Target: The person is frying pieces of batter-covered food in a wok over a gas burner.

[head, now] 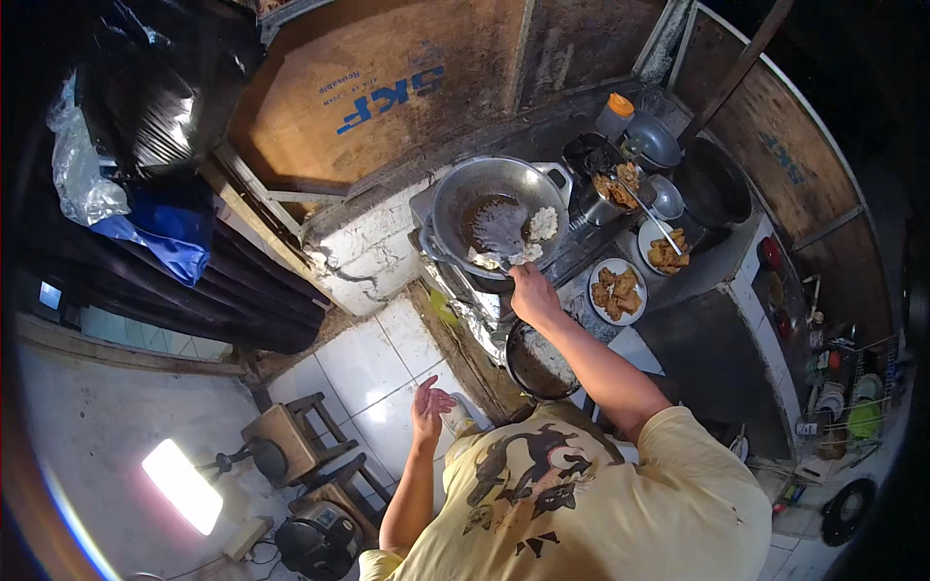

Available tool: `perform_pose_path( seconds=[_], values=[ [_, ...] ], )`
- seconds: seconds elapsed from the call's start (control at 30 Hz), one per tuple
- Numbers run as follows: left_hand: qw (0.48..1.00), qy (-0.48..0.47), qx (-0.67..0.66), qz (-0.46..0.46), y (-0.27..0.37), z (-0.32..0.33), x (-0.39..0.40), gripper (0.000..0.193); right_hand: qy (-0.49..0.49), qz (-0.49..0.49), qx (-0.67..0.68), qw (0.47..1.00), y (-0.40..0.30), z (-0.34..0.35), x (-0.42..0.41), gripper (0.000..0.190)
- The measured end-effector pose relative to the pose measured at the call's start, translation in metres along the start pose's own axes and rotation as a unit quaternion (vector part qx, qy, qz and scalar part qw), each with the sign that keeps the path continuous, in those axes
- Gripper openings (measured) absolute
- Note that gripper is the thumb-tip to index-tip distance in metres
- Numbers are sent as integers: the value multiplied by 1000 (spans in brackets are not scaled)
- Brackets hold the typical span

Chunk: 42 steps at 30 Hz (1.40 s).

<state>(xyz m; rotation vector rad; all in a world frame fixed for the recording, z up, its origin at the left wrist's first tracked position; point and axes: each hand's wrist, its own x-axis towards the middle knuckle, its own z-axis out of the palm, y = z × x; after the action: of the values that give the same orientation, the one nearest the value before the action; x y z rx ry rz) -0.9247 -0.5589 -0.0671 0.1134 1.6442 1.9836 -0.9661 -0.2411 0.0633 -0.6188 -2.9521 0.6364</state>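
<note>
My right hand (536, 296) is at the near rim of a metal wok (454, 181), fingers pointing into it. Whether the fingertips grip a piece of pale battered food cannot be told. Inside the wok, bubbling oil (501, 221) surrounds several pale battered pieces (543, 224) along the near and right sides. Below my right forearm stands a dark round basin (517, 363) with whitish batter or flour in it, partly hidden by the arm. My left hand (430, 403) hangs over the tiled floor, empty, with its fingers apart.
Right of the wok are a white plate (594, 309) of fried pieces, a second plate (644, 243) and a metal pot (599, 210) heaped with fried food. A long-handled utensil (657, 221) crosses them. Wooden stools (290, 443) and a bright lamp (182, 485) stand at left.
</note>
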Motion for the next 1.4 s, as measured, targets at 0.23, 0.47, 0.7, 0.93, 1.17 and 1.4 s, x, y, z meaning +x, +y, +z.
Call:
perform_pose_path(
  seconds=[0.23,0.47,0.7,0.93,1.17,1.4],
  values=[
    [1000,-4,6,-18,8,4,3,41,36,-8,33,999,8,2,4,31],
    [1000,2,8,-16,11,1,10,43,33,-12,57,998,14,7,2,26],
    [1000,0,21,-14,13,3,15,45,59,2,87,994,25,24,4,28],
    [1000,-5,19,-8,12,3,14,45,49,25,118,991,23,26,3,32],
    [1000,-1,16,-11,17,1,11,45,92,13,128,987,22,22,8,29],
    [1000,2,18,-18,16,-4,10,44,56,142,130,980,9,-13,42,30]
  ],
)
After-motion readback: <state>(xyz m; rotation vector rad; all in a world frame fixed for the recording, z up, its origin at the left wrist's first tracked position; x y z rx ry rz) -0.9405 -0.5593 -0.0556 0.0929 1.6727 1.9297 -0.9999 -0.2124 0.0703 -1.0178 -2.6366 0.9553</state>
